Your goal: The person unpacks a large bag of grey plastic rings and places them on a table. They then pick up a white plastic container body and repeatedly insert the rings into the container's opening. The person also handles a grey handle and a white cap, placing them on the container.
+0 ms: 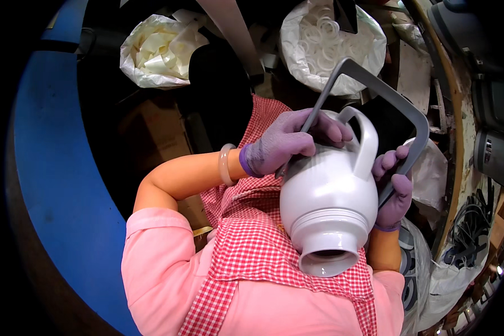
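Observation:
A glossy pale grey jug body (326,187) lies against my checked apron, its round neck and dark opening toward me. A curved handle (367,143) in the same colour stands out from its side. Over the far end of the jug arches a darker grey angular carrying handle (382,87). My left hand (288,140), in a purple glove, is closed on the left arm of this carrying handle, its fingers reaching over the jug. My right hand (393,187), gloved alike, wraps round the right arm of it beside the jug. The handle's lower ends are partly hidden by my hands.
Two white sacks stand beyond: one with cream-coloured scraps (163,53), one with translucent rings (322,42). A blue surface (56,168) curves along the left. At right, a wooden edge (458,112) borders grey containers (495,159) and a pile of dark straps (469,229).

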The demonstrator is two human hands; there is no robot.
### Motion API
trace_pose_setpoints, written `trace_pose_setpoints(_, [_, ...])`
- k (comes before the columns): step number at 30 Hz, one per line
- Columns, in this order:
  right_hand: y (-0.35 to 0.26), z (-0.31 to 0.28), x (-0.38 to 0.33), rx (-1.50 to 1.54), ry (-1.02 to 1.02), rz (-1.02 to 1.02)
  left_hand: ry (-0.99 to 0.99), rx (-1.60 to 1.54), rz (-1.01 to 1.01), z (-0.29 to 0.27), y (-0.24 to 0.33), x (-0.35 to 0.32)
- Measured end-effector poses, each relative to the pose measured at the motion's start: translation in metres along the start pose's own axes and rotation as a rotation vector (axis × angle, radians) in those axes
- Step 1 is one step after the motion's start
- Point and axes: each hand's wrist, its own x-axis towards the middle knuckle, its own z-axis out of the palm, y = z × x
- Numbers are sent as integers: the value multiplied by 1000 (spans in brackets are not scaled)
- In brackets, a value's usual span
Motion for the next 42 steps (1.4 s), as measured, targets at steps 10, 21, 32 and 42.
trace_pose_setpoints(10, [-2,-3,0,4,48,4,-39,47,5,10,1,-4])
trace_pose_setpoints(21, [3,-10,-3,-3,22,-33,153,152,-6,30,-3,-11])
trace_pose_setpoints(32, [-6,-2,24,89,60,-86,450,610,373,19,3,11])
trace_pose_setpoints(42, [-48,19,31,-1026,-410,-1040,57,1687,342,83,86,6])
